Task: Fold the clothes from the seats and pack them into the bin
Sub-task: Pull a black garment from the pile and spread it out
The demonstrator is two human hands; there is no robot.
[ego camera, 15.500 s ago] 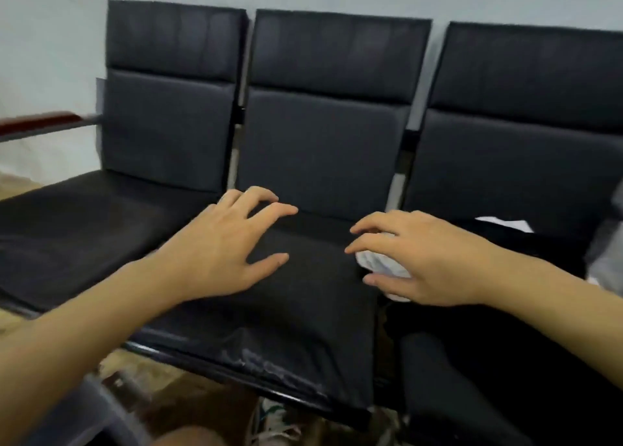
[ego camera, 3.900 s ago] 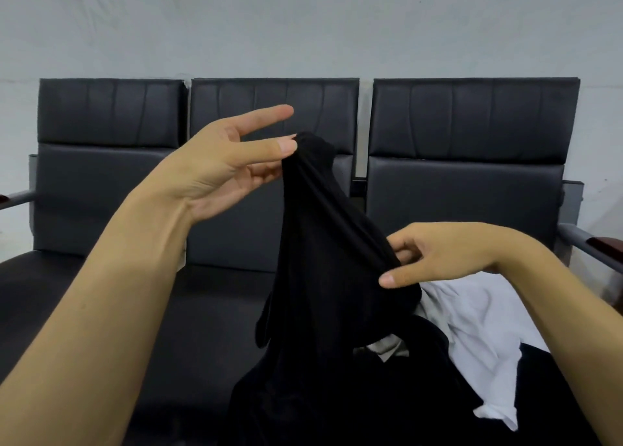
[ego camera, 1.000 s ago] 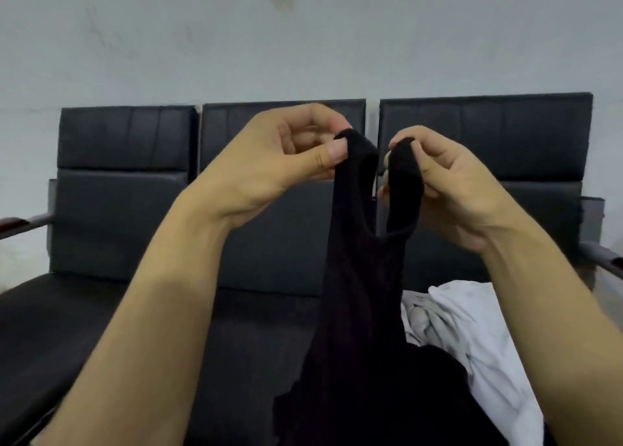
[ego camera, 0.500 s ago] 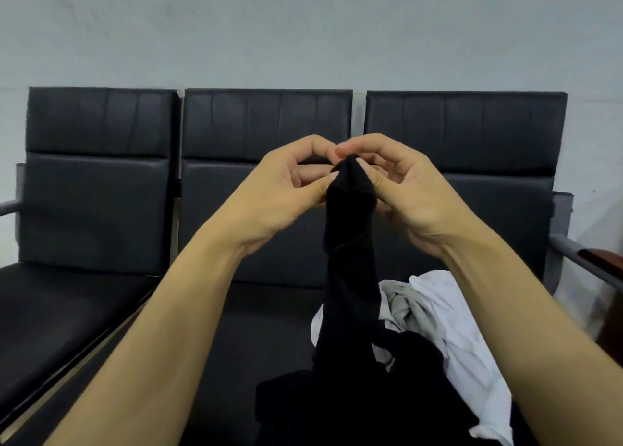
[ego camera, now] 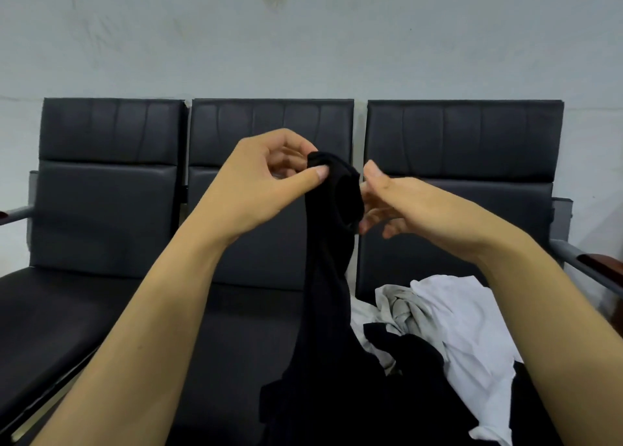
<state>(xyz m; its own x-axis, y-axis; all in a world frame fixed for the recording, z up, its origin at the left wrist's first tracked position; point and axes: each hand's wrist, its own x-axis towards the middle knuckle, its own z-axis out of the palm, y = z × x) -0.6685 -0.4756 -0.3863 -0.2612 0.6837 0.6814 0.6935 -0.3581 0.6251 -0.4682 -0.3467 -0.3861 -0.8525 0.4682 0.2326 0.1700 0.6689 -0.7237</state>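
Black garment (ego camera: 332, 277) hangs in front of middle seat (ego camera: 256, 310), top pinched by left hand (ego camera: 266, 189). Right hand (ego camera: 394, 206) just beside it, fingers loosely spread; contact unclear. White and grey clothes (ego camera: 451, 321) heaped right of garment.

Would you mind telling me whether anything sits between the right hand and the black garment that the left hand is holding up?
Nothing visible does. The left hand pinches the top of the black garment, and the right hand is beside its upper edge, fingers at the fabric.
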